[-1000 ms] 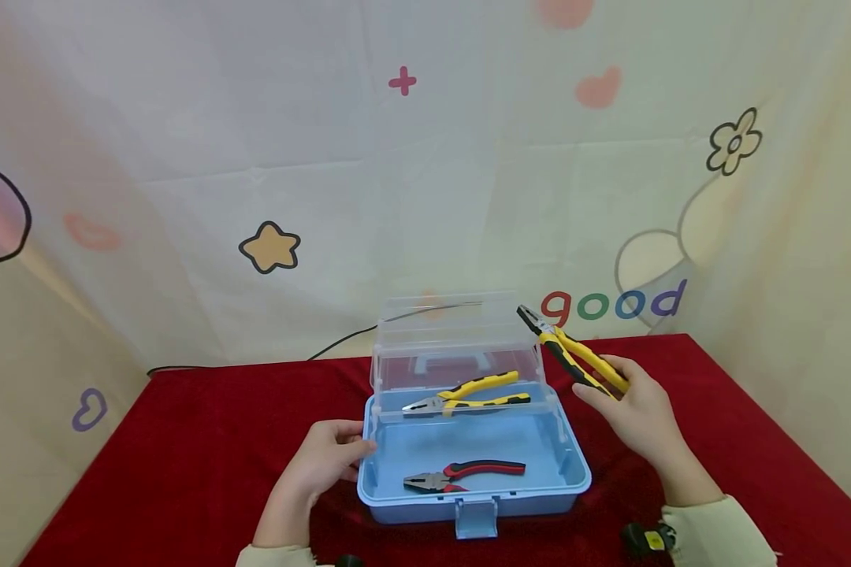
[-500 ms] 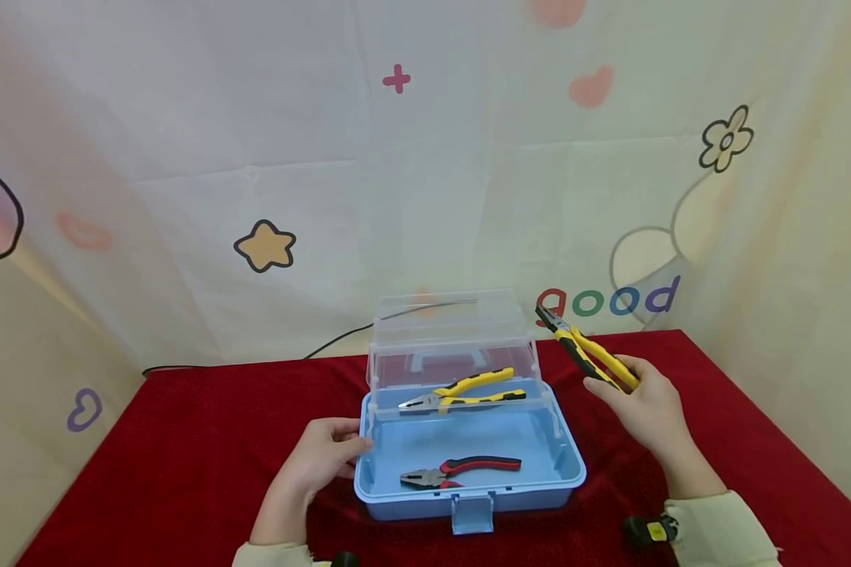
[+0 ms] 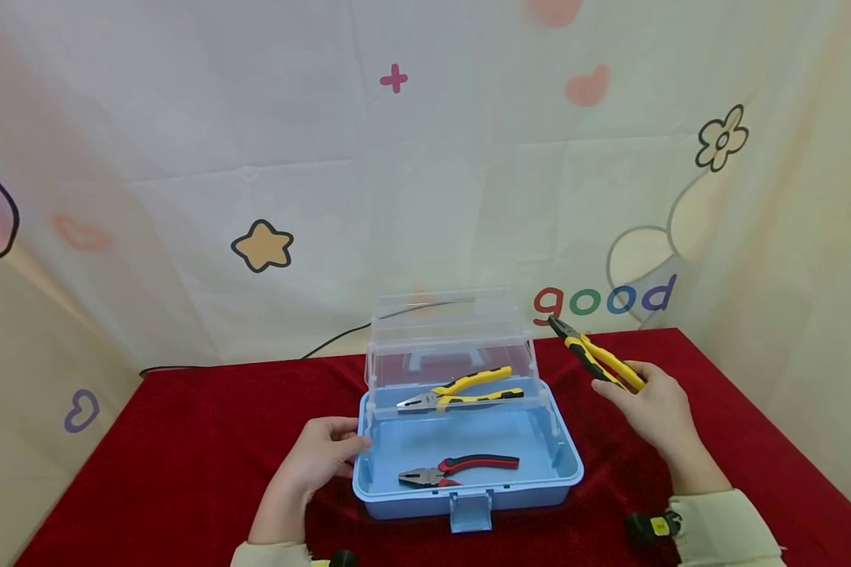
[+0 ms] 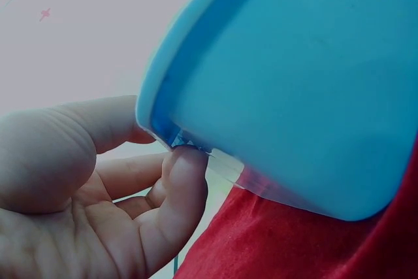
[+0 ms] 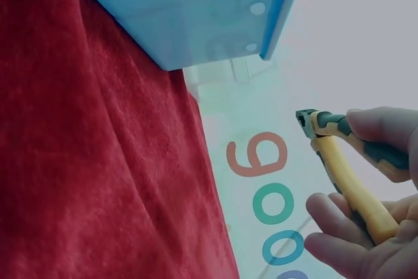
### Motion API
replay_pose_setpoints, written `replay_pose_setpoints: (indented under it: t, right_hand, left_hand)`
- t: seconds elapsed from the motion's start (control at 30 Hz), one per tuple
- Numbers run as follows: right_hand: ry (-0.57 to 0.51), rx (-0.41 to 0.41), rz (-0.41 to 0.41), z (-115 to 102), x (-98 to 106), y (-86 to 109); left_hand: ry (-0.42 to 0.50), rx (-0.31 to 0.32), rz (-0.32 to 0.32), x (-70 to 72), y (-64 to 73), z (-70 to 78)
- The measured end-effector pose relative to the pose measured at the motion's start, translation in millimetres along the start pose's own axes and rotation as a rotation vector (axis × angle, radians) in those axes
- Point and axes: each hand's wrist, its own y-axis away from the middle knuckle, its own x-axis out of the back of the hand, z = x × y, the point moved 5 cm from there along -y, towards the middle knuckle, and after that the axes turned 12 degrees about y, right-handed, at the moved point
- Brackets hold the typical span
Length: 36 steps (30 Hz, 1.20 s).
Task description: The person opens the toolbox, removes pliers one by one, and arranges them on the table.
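Observation:
A blue toolbox (image 3: 468, 499) stands on the red cloth with its clear lid (image 3: 450, 323) tipped back. Inside, yellow-and-black pliers (image 3: 461, 387) lie toward the back, seen partly through the lid, and red-and-black pliers (image 3: 478, 461) lie near the front wall. My left hand (image 3: 322, 453) grips the box's left rim between thumb and fingers; the left wrist view shows the fingertips at the rim. To the right of the box, in the air, my right hand (image 3: 652, 405) holds a second pair of yellow-and-black pliers (image 5: 349, 178) by the handles, head pointing up and left.
The red cloth (image 3: 206, 441) covers the table. Behind it hangs a pale printed curtain (image 3: 425, 189). A thin dark cable (image 3: 336, 342) runs along the back edge behind the box. The toolbox's front latch (image 3: 470, 513) hangs down.
My right hand has drawn the pliers a little to the right and down, away from the lid. My left hand stays on the rim. The view has shifted slightly.

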Motion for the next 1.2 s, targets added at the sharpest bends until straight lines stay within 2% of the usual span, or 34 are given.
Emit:
replay_pose_setpoints:
  t: [0.33, 1.2]
  right_hand:
    - [0.060, -0.006, -0.043, 6.5, 1.4, -0.9]
    - [0.198, 0.033, -0.106, 21.7, 3.3, -3.6]
  left_hand:
    - [-0.005, 0.007, 0.015, -0.3, 0.0, -0.6]
    - [0.015, -0.031, -0.012, 0.7, 1.1, 0.0]
